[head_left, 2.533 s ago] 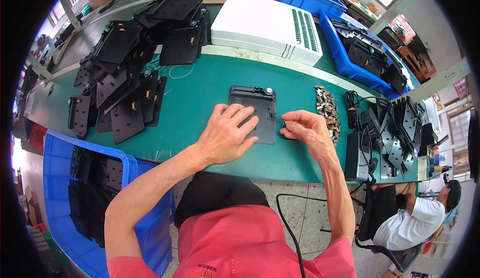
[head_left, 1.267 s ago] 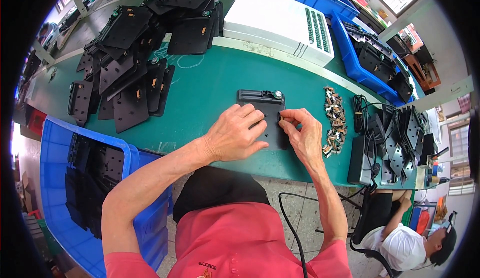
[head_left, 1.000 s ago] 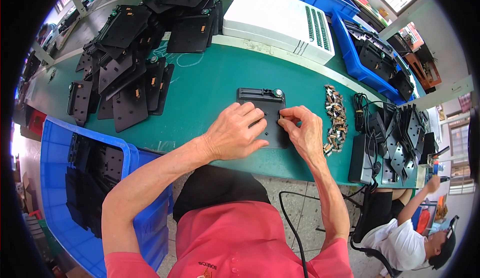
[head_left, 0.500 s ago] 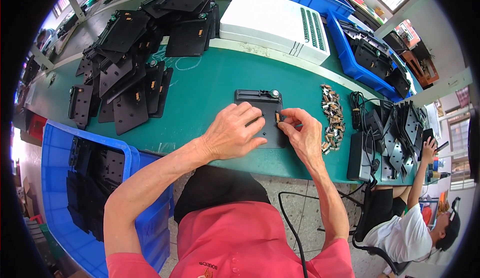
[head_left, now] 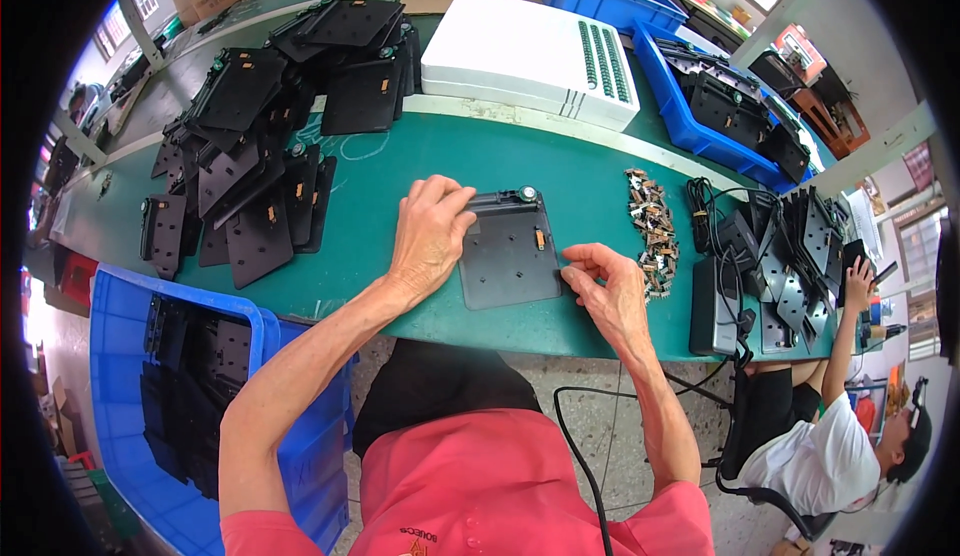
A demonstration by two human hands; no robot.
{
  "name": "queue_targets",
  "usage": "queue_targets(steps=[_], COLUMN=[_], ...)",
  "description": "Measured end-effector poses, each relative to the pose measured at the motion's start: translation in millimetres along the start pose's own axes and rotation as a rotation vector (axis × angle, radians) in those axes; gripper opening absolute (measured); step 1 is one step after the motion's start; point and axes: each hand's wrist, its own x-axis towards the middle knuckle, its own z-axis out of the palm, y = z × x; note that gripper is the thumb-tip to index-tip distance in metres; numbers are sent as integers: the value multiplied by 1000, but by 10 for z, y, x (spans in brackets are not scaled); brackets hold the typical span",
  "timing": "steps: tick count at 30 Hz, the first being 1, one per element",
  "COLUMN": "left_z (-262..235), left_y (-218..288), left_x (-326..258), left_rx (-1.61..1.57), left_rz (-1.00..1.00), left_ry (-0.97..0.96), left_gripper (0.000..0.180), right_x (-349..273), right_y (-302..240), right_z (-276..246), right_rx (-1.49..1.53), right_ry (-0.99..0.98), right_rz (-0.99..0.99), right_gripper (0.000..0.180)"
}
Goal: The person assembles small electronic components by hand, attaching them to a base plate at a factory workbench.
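Observation:
A black rectangular plate [head_left: 510, 261] lies flat on the green tabletop in front of me. Along its far edge runs a raised bar with a round silver-and-green part [head_left: 527, 194], and a small orange-brown slide switch [head_left: 540, 240] sits near its right side. My left hand [head_left: 428, 241] grips the plate by its far left corner, fingertips over the bar's end. Just off the right edge of the plate is my right hand [head_left: 608, 286], fingers curled, thumb and forefinger apart, with nothing visible between them. Further right lies a pile of small loose switches [head_left: 652, 236].
Similar black plates [head_left: 265, 206] are heaped at left. A blue bin [head_left: 265, 336] holds more below the table edge. Beyond lie a white foam block [head_left: 530, 61] and a blue crate [head_left: 690, 131]. At right, a co-worker [head_left: 810, 456] sits by a black power adapter [head_left: 713, 306] and stacked plates.
My left hand has moved from over the plate to its far left corner. My right hand has come off the switch to beside the plate's right edge. The plate has shifted slightly left.

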Motion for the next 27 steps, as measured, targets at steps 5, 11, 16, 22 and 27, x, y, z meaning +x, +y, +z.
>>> queue_targets(steps=[5,11,16,22,27], left_z=[-39,-14,-145,-67,-122], left_y=[-98,6,-8,-37,-79], left_x=[-28,23,19,-23,-83], left_rx=[-86,-112,-240,-458,-420], left_rz=[-39,3,3,-172,-177], left_ry=[65,127,84,27,-14], left_gripper=[22,18,22,39,40], right_x=[-69,-178,-246,-684,-1026], right_y=[-89,-71,-26,-169,82], right_z=[14,-41,98,-889,-1906], right_rx=[137,540,852,757,692], right_ry=[-32,-194,-122,79,504], right_rz=[116,234,193,167,49], right_gripper=[30,47,41,38,32])
